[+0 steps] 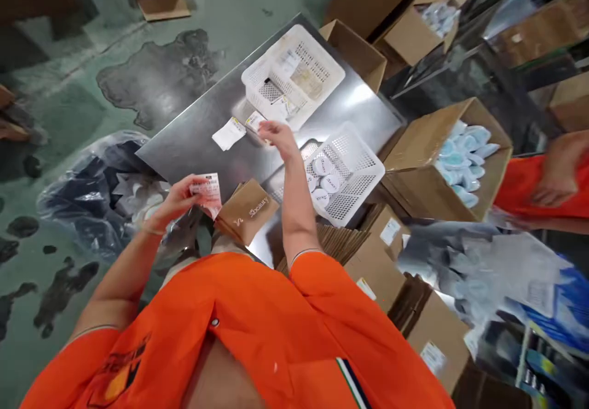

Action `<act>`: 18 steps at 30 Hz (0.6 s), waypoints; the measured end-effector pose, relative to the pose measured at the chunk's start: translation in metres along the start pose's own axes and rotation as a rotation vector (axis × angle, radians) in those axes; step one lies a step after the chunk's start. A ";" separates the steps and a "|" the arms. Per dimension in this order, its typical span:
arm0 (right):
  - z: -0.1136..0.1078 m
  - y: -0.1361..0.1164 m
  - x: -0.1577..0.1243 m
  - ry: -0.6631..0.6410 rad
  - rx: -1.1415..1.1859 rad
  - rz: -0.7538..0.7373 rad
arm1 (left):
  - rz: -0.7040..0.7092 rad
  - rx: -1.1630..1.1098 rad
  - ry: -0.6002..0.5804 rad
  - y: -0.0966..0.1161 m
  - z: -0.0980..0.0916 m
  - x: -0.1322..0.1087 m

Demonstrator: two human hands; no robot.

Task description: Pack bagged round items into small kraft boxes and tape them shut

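Note:
My left hand [177, 202] is closed on a printed paper slip [209, 193], held by its edge over the near side of the metal table [193, 130]. My right hand [280, 138] has its fingers drawn together at the near edge of a small printed card [254, 119]. A stack of white cards [229, 133] lies just left of it. Between my arms is a pile of flat brown packages [248, 211] with white lettering. Right of my right forearm, a white basket [361, 173] holds several round white lidded items [329, 183].
A divided white basket [329, 68] with papers stands at the table's far side. An open carton [414, 151] of pale blue-white pieces is to the right. Folded cardboard [375, 256] stands near my right side. A plastic-lined bin [83, 194] is left. Another person's hand [554, 182] shows far right.

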State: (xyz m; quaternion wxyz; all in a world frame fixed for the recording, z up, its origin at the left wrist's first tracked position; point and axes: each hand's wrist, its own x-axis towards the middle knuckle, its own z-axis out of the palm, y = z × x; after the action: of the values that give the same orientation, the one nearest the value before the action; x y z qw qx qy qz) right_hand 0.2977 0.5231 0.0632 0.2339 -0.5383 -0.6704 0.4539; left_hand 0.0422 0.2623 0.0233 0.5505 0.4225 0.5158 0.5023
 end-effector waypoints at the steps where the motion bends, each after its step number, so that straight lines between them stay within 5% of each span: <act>1: 0.030 -0.001 -0.032 -0.239 0.158 -0.005 | 0.021 -0.016 0.009 -0.001 -0.001 0.004; 2: 0.060 -0.003 -0.066 -0.430 0.276 0.012 | 0.042 -0.027 0.032 -0.001 -0.002 0.008; 4: 0.115 -0.006 -0.128 -0.523 0.461 0.075 | 0.068 -0.034 0.116 0.000 -0.005 0.010; 7: 0.166 -0.011 -0.181 -0.206 0.708 0.200 | -0.003 -0.021 0.171 0.002 -0.007 0.002; 9: 0.176 -0.013 -0.193 0.006 0.819 0.262 | -0.111 0.006 0.052 0.001 -0.008 -0.010; 12: 0.177 -0.012 -0.201 0.155 0.880 0.319 | -0.242 0.048 -0.161 -0.005 -0.007 -0.031; 15: 0.177 -0.009 -0.218 0.254 0.776 0.339 | -0.272 0.063 -0.198 -0.011 -0.004 -0.047; 18: 0.176 -0.006 -0.245 0.510 0.422 0.250 | -0.232 0.071 -0.186 -0.014 -0.002 -0.059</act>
State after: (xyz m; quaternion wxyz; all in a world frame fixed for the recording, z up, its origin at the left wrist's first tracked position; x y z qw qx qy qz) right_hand 0.2296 0.2317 0.0268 0.4425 -0.6520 -0.4110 0.4584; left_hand 0.0439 0.2015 0.0178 0.6350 0.4240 0.5256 0.3752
